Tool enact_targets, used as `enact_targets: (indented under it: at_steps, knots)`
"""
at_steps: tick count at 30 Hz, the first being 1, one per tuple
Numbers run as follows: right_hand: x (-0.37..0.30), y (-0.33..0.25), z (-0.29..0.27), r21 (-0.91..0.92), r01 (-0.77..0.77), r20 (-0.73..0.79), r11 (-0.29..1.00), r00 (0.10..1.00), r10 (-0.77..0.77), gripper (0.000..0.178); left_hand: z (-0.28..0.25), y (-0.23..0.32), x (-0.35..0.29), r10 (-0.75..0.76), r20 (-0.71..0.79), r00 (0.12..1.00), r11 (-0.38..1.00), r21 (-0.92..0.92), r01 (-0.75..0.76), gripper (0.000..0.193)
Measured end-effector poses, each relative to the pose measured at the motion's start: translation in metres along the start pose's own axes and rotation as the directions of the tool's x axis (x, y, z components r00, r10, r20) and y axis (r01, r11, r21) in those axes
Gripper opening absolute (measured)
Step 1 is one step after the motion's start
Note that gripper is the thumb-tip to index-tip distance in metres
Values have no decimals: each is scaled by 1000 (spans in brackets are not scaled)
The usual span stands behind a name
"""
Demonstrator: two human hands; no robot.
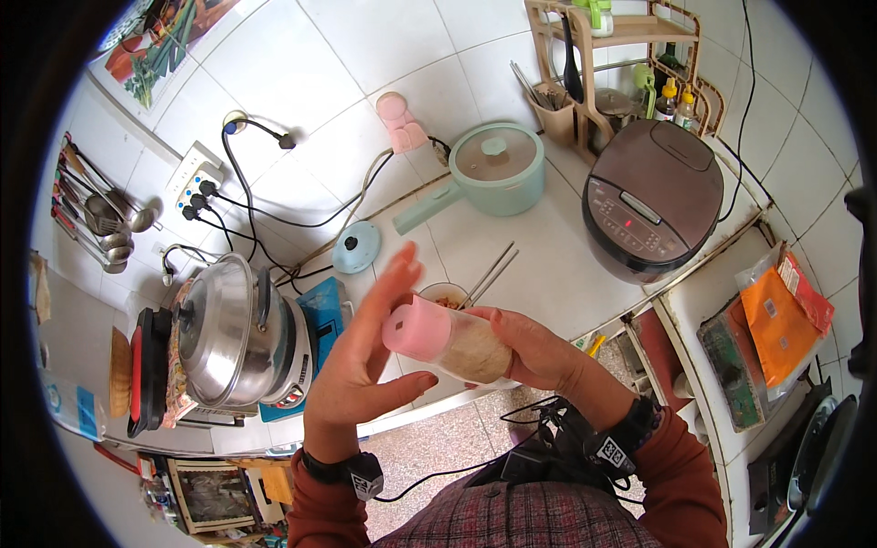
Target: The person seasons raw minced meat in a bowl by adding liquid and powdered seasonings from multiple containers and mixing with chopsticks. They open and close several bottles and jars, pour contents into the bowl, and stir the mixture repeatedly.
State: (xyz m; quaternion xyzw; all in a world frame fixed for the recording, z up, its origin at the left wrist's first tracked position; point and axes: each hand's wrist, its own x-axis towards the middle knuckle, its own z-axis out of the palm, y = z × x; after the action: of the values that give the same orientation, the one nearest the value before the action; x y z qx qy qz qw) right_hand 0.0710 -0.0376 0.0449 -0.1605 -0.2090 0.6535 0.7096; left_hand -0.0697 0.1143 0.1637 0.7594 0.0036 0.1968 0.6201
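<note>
My right hand [551, 354] is wrapped round a clear seasoning shaker [473, 351] with a pink cap and beige powder inside. The shaker is tipped sideways, its cap towards the left. Beside the cap, my left hand [361, 365] is open, with fingers raised and thumb spread below it. Whether the left palm touches the cap I cannot tell. Partly hidden behind the shaker, a small bowl [442, 294] of reddish-brown food stands on the white tiled counter [548, 256]. A pair of metal chopsticks [491, 272] leans on its rim.
A mint-green lidded pan [502, 187] and a brown rice cooker [650, 196] stand at the back. To the left are a steel steamer pot [219, 333], a pale blue lid [356, 247] and plugged-in cords. Orange packets [776, 320] lie at right.
</note>
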Motion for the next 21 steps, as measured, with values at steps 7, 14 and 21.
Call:
enact_targets:
  at_steps: [7,14,21]
  knots:
    - [-5,1,1,-68,8,103,998,995,-1,76,8,6,2,-106,-41,994,993,-65,103,101]
    - [-28,-27,23,-463,81,9,883,996,-87,80,17,-1,22,-62,-36,997,988,-141,57,106]
    - [-68,-61,42,-276,10,-28,961,999,-18,78,50,6,47,84,116,990,921,-389,-33,103]
